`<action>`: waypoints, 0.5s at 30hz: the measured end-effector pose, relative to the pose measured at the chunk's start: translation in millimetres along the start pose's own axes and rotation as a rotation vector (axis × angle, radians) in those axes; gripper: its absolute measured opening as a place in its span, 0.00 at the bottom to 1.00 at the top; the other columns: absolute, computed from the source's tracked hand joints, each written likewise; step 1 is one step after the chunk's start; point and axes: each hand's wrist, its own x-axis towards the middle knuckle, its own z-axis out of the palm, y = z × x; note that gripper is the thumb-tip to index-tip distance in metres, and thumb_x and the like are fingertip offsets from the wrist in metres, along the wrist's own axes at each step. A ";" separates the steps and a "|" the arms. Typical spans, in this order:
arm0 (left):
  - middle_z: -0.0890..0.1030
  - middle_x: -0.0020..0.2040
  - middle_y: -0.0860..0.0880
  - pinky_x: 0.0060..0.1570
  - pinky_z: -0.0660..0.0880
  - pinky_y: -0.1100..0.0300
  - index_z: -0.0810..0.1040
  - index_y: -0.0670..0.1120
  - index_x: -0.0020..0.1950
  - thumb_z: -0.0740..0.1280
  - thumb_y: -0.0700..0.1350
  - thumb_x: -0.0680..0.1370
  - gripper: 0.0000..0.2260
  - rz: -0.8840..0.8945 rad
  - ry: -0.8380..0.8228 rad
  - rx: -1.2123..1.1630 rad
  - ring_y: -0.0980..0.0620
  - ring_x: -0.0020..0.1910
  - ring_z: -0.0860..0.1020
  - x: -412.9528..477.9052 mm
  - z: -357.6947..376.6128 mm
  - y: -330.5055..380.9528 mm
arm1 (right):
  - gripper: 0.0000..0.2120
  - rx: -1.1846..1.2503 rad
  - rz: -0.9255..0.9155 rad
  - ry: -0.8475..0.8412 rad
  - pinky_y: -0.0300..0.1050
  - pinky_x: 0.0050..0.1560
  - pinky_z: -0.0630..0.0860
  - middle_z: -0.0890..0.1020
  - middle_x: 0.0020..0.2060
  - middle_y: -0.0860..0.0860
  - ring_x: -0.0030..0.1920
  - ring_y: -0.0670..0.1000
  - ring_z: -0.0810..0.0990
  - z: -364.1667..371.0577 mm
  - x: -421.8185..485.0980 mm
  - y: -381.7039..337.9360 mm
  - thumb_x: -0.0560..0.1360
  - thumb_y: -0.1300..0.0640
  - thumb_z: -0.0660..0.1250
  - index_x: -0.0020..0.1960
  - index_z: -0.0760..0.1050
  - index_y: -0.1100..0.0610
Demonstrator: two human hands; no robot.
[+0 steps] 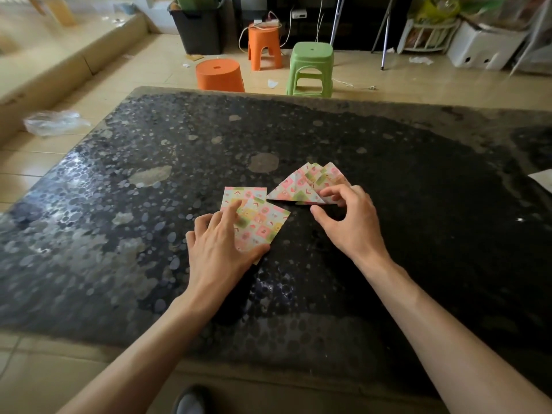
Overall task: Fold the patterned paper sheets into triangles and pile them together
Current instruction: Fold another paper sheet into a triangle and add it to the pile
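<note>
Two square patterned paper sheets (pixel 263 222) lie flat and overlapping at the centre of the frame, the nearer one turned at an angle over the other. Their print is a pastel check of pink, green, yellow and white with small chevrons and tiny motifs too small to make out. Just right of them, touching at a corner, sits a loose fan of folded triangles (pixel 298 186) in the same paper, points aimed at the top of the frame.

The left hand (pixel 218 243) presses on the flat sheets: its forefinger lies straight across both, its thumb rests on the nearer sheet's near corner, and the other fingers are bent beside the paper. The right hand (pixel 349 222) is curled at the lower right corner of the triangles, forefinger tip on the paper and thumb just below the edge; whether it grips the pile cannot be told.

All this rests on a low table (pixel 119 174) with a glossy dark top, mottled like pebbles and worn to pale patches. A white paper corner (pixel 542 180) shows at the table's right edge.

Beyond, on beige floor tiles, stand two orange plastic stools (pixel 219 74) and a green plastic stool (pixel 310 70). A black bin (pixel 198 31) sits at the top centre, and a crumpled clear plastic bag (pixel 53 122) lies at the left.
</note>
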 end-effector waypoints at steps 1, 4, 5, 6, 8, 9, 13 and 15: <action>0.74 0.68 0.57 0.61 0.60 0.52 0.60 0.60 0.79 0.75 0.66 0.69 0.43 -0.001 0.005 -0.026 0.48 0.71 0.64 0.7 -0.7 2.0 | 0.13 -0.003 -0.015 0.006 0.45 0.59 0.77 0.77 0.56 0.46 0.59 0.48 0.76 -0.1 -2.7 -0.6 0.74 0.48 0.76 0.57 0.81 0.48; 0.72 0.64 0.53 0.61 0.62 0.55 0.64 0.60 0.77 0.79 0.55 0.70 0.40 0.002 -0.001 -0.190 0.48 0.65 0.68 0.6 -4.5 9.7 | 0.13 0.015 -0.032 -0.007 0.44 0.60 0.76 0.77 0.56 0.45 0.59 0.47 0.75 -1.0 -12.4 -5.1 0.74 0.48 0.76 0.57 0.80 0.48; 0.71 0.63 0.52 0.62 0.66 0.54 0.65 0.59 0.76 0.80 0.52 0.70 0.39 -0.003 -0.010 -0.272 0.49 0.63 0.70 -0.1 -6.1 11.7 | 0.13 0.050 -0.027 -0.016 0.42 0.59 0.76 0.78 0.56 0.44 0.58 0.46 0.76 -1.8 -15.6 -7.2 0.73 0.47 0.76 0.56 0.81 0.47; 0.71 0.63 0.52 0.62 0.71 0.53 0.66 0.59 0.76 0.80 0.49 0.71 0.38 -0.008 -0.019 -0.347 0.51 0.60 0.72 -1.4 -8.5 14.4 | 0.13 0.100 -0.014 -0.029 0.39 0.57 0.75 0.78 0.55 0.43 0.56 0.45 0.76 -2.9 -18.2 -9.7 0.73 0.47 0.77 0.56 0.81 0.48; 0.74 0.62 0.51 0.57 0.78 0.56 0.67 0.59 0.75 0.80 0.46 0.71 0.37 -0.016 -0.048 -0.489 0.54 0.57 0.76 -4.2 -13.0 18.1 | 0.15 0.196 0.035 -0.076 0.33 0.52 0.73 0.78 0.54 0.42 0.54 0.42 0.77 -5.5 -23.1 -16.5 0.73 0.46 0.77 0.57 0.80 0.48; 0.76 0.61 0.51 0.53 0.80 0.59 0.68 0.58 0.75 0.81 0.44 0.71 0.37 -0.020 -0.074 -0.580 0.55 0.55 0.80 -6.3 -15.3 20.3 | 0.17 0.237 0.079 -0.115 0.31 0.50 0.73 0.78 0.55 0.42 0.54 0.41 0.78 -7.4 -25.4 -20.0 0.73 0.45 0.77 0.59 0.79 0.48; 0.83 0.57 0.45 0.48 0.83 0.58 0.70 0.55 0.75 0.80 0.36 0.70 0.38 -0.080 -0.162 -0.888 0.51 0.51 0.86 -18.8 -20.7 28.2 | 0.27 0.367 0.264 -0.250 0.40 0.54 0.79 0.77 0.59 0.46 0.55 0.44 0.80 -15.4 -36.5 -28.6 0.73 0.43 0.77 0.69 0.74 0.47; 0.83 0.58 0.43 0.49 0.83 0.55 0.69 0.57 0.75 0.79 0.34 0.70 0.39 -0.097 -0.195 -0.959 0.47 0.53 0.86 -28.0 -22.3 34.4 | 0.27 0.431 0.336 -0.293 0.42 0.55 0.79 0.79 0.58 0.46 0.56 0.44 0.80 -24.6 -42.6 -29.8 0.74 0.43 0.76 0.69 0.74 0.47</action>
